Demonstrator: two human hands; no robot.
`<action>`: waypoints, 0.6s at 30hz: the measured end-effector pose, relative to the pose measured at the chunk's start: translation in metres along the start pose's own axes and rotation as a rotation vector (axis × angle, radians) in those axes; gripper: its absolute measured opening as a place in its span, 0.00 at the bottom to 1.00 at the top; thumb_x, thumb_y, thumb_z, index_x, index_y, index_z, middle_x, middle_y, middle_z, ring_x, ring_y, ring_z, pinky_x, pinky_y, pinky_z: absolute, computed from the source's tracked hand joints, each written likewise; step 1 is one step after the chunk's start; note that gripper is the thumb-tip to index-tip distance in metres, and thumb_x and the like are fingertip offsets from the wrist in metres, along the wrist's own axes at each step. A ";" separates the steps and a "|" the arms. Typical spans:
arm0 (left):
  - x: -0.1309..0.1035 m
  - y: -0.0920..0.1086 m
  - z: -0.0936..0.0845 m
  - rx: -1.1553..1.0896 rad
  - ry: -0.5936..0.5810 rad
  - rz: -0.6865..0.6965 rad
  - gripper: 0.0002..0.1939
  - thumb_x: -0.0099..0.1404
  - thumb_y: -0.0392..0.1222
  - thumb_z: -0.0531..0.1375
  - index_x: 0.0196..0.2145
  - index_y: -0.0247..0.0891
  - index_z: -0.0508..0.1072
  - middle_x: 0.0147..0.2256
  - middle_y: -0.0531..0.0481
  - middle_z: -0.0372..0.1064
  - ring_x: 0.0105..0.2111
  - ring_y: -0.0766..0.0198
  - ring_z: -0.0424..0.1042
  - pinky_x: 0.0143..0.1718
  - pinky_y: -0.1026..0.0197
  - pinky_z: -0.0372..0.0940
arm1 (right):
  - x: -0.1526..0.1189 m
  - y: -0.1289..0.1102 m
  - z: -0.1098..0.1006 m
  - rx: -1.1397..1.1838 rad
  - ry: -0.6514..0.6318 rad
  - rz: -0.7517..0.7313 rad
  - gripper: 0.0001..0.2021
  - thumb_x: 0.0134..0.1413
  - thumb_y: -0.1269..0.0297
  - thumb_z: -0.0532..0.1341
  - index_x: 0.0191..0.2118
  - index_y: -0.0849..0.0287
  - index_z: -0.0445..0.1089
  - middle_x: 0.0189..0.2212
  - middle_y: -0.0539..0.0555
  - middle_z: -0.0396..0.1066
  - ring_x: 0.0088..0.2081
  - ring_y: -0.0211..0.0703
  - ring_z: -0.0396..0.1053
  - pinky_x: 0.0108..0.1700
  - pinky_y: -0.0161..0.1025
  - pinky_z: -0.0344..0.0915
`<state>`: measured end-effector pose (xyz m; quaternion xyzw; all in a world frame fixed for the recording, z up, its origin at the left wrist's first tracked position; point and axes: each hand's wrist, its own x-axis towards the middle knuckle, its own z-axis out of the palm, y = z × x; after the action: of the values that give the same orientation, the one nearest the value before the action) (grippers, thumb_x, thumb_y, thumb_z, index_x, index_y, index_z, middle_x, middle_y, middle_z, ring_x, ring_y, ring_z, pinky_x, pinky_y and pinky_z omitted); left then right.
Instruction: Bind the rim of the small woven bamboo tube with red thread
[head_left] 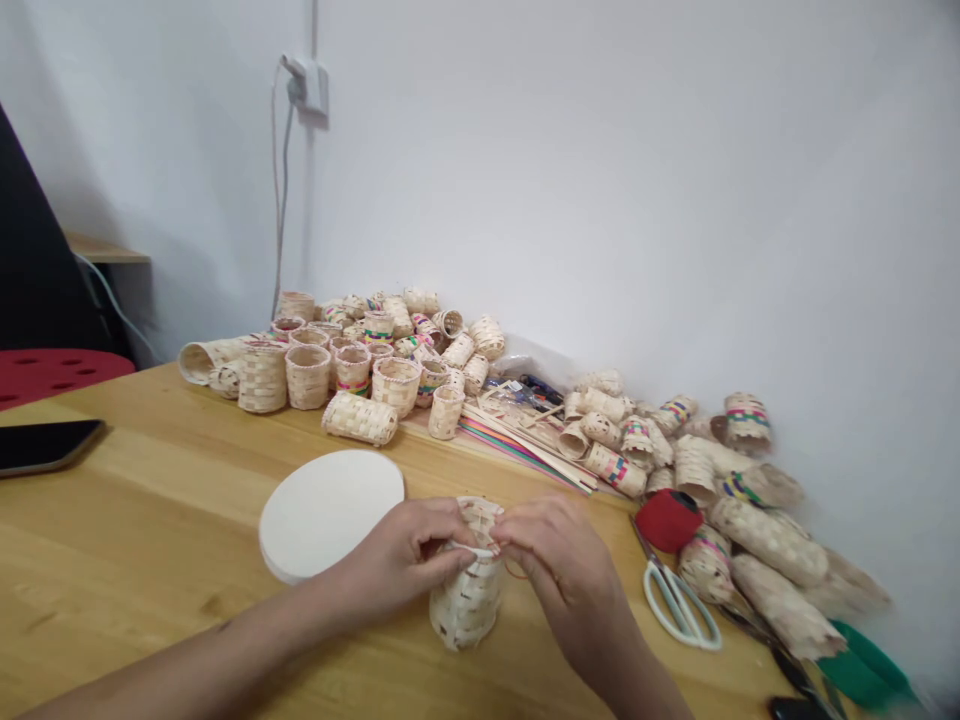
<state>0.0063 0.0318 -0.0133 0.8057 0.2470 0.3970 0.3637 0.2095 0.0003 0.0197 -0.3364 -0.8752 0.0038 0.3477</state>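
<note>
A small cylindrical woven basket (465,608) of pale strips stands upright on the wooden table, its open top facing up. My left hand (416,550) pinches the near left part of its rim between thumb and fingers. At the right side of the rim, my right hand (559,560) has its fingertips closed together on a thin orange-red thread (515,571), which loops out beside the basket. The fingertips hide part of the thread and rim. A pale strip runs along the rim between the hands. Just behind my left hand lies a round white disc (330,510).
Several finished woven baskets (307,375) stand and lie at the back. Coloured flat strips (525,450) lie mid-table. To the right are white-handled scissors (681,605), a red-and-black spool-like item (669,520), more woven tubes (769,540) and a green item (862,665). A phone (49,445) is left.
</note>
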 end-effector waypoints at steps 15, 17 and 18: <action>-0.003 -0.008 -0.009 0.599 0.407 0.194 0.10 0.68 0.35 0.53 0.33 0.36 0.73 0.28 0.48 0.67 0.28 0.63 0.65 0.29 0.65 0.58 | -0.019 -0.015 0.036 0.422 -0.135 -0.076 0.19 0.66 0.49 0.46 0.33 0.48 0.70 0.23 0.46 0.72 0.29 0.38 0.72 0.41 0.40 0.69; -0.003 -0.010 -0.011 0.622 0.439 0.239 0.09 0.68 0.34 0.52 0.35 0.36 0.73 0.29 0.47 0.68 0.29 0.63 0.66 0.30 0.64 0.60 | -0.018 -0.013 0.032 0.538 -0.004 0.050 0.21 0.66 0.47 0.44 0.31 0.51 0.66 0.18 0.46 0.66 0.23 0.38 0.68 0.32 0.37 0.68; -0.003 -0.011 -0.011 0.631 0.444 0.256 0.09 0.68 0.34 0.53 0.36 0.36 0.73 0.30 0.47 0.68 0.30 0.63 0.67 0.31 0.64 0.60 | -0.017 -0.010 0.030 0.621 0.109 0.179 0.20 0.66 0.47 0.44 0.32 0.52 0.65 0.17 0.45 0.64 0.21 0.38 0.66 0.29 0.35 0.67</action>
<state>-0.0057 0.0406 -0.0186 0.7967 0.3268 0.5082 -0.0158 0.1944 -0.0105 -0.0107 -0.2895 -0.7792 0.2829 0.4785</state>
